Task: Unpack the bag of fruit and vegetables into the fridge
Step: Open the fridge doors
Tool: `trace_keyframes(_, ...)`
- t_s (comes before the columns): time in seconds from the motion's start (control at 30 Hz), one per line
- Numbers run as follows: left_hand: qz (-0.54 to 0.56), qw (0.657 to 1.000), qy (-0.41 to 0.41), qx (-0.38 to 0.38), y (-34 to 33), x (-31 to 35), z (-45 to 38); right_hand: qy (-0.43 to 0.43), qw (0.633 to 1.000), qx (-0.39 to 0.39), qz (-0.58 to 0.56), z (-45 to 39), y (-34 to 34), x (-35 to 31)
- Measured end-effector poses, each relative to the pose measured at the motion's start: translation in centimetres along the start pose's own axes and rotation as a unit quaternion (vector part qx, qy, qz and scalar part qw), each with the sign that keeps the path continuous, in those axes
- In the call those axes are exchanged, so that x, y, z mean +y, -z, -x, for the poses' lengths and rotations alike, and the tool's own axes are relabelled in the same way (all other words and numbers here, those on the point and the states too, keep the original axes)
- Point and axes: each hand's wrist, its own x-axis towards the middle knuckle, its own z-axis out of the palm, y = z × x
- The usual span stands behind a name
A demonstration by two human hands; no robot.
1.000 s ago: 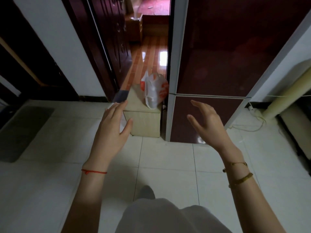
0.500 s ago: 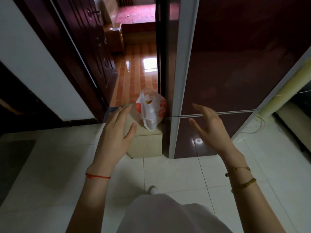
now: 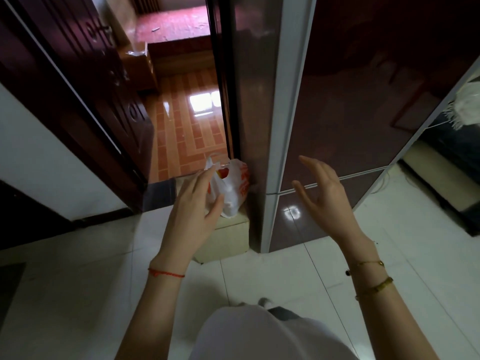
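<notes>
A white plastic bag (image 3: 232,187) with orange print stands on a low beige box (image 3: 228,236) against the left side of the dark red fridge (image 3: 350,100). Something red and yellow shows through the bag's open top. My left hand (image 3: 196,209) is spread open just in front of the bag, its fingertips near the handles, holding nothing. My right hand (image 3: 322,193) hovers open before the fridge doors, near the seam between the upper and lower door. Both fridge doors are closed.
An open dark wooden door (image 3: 85,81) on the left leads to a room with an orange tiled floor (image 3: 189,131). A white mop head (image 3: 467,105) and a cable lie right of the fridge. I stand on white floor tiles (image 3: 272,276); a dark mat (image 3: 10,287) lies far left.
I have stepped closer to the fridge and the bag. My left hand has moved forward and right up to the bag; my right hand has risen slightly toward the fridge doors.
</notes>
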Motion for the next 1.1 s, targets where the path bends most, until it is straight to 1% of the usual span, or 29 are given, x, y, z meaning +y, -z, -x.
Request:
trace_keyframes(0.13, 0.047, 0.999, 0.008, -0.013, -1.0, 0.0, -2.1, 0.023, 0.999, 0.017, 0.018, -1.6, 0.0, 0.0)
trace_keyframes(0.3, 0.079, 0.997, 0.002, -0.009, -2.9, 1.2, -6.4, 0.063, 0.994, 0.07, 0.051, -5.3, 1.5, -0.9)
trace_keyframes(0.53, 0.124, 0.992, 0.005, -0.025, -6.8, 3.8, -13.8, 0.136, 0.976, 0.139, 0.1, -12.8, 4.8, -3.8)
trace_keyframes(0.7, 0.146, 0.989, 0.007, -0.02, -9.1, 4.9, -16.6, 0.173, 0.962, 0.173, 0.119, -16.6, 5.5, -5.1)
trace_keyframes(0.8, 0.142, 0.989, 0.013, -0.033, -10.4, 4.8, -18.2, 0.186, 0.957, 0.185, 0.125, -17.9, 5.4, -5.3)
trace_keyframes(1.0, 0.138, 0.989, 0.006, -0.045, -12.3, 4.5, -20.3, 0.2, 0.954, 0.177, 0.139, -19.3, 4.6, -4.7)
trace_keyframes(1.1, 0.142, 0.989, 0.004, -0.032, -12.9, 4.3, -20.5, 0.205, 0.952, 0.177, 0.14, -19.4, 4.4, -4.5)
